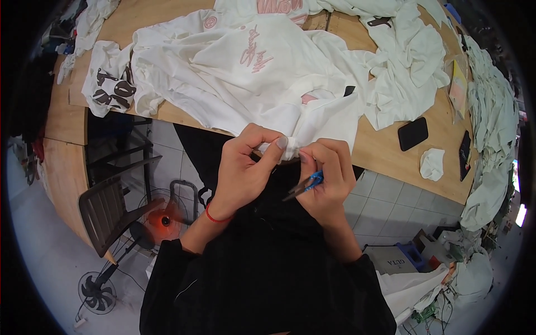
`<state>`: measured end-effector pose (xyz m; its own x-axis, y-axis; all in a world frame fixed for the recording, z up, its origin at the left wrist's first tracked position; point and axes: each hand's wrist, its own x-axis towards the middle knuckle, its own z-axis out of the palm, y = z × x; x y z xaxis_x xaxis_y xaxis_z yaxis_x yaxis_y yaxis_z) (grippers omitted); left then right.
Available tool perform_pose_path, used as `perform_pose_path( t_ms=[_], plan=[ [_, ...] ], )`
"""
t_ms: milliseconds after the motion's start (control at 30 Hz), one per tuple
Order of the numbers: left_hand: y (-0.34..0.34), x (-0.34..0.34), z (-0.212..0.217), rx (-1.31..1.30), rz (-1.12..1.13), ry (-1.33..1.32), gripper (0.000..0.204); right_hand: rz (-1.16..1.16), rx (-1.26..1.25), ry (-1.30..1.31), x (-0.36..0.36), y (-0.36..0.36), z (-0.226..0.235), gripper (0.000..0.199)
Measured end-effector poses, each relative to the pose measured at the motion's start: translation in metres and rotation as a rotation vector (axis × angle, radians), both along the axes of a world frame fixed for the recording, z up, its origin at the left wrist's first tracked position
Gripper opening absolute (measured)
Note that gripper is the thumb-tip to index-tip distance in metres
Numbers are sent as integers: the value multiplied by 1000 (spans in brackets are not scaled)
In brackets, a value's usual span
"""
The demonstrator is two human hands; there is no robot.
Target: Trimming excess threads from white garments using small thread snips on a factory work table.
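At picture centre, just off the near edge of the wooden table (pixel 385 151), both hands meet on a bunched fold of the white garment (pixel 262 78). Left hand (pixel 243 173) comes up from 6 o'clock, wrist bent, red string bracelet (pixel 215 218) on it, thumb and forefinger pressed together pinching the cloth edge at about 1 o'clock of the palm. Right hand (pixel 326 178) sits just beside it at 3 o'clock, fingertips also pinching the same fold, touching the left thumb. Right palm and lower fingers curl round blue-handled thread snips (pixel 306 184), blades pointing toward 8 o'clock, away from the cloth; cannot tell if blades are parted. Both forearms in black sleeves rise from the lower edge.

Garment spreads from the hands up to 12 o'clock, pink script print on it, draped over the table edge. More white clothes (pixel 413 61) piled at 2 o'clock. White piece with dark lettering (pixel 111 84) at 10 o'clock, hanging off the edge. Black phone (pixel 413 134) flat on the table at 3 o'clock of the hands, well apart. Small crumpled white scrap (pixel 432 163) just beyond it, near the table edge. Dark chair (pixel 109 209) at 8 o'clock below the table, floor fan (pixel 164 218) with red hub beside it, second fan (pixel 96 293) lower left on the floor. Nothing lies between the hands and the camera.
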<state>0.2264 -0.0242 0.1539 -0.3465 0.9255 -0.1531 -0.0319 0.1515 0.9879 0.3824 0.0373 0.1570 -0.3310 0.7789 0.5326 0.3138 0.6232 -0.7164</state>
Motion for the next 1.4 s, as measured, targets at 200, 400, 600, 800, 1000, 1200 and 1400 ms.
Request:
perform_pose_path(
  t_ms=[200,400,600,800,1000,1200,1400],
  plan=[
    [-3,-5,-4,-26,56,-44,10,117,-182,-8,10,-6,3,5],
    [4,-3,3,-77,25,-74,13,247,-408,198,8,-12,-1,9],
    [8,-7,5,-11,21,-13,13,251,-435,233,13,-13,-5,5],
    [11,-12,-2,-17,-53,2,9,295,-457,301,0,-13,-12,4],
    [9,-13,-18,81,19,179,10,213,-419,36,-4,-13,-28,8],
    [25,-57,6,154,409,84,19,52,-679,-101,29,-29,-69,4],
    [20,-38,9,15,269,58,17,-29,-535,100,20,-1,-9,29]
  ],
)
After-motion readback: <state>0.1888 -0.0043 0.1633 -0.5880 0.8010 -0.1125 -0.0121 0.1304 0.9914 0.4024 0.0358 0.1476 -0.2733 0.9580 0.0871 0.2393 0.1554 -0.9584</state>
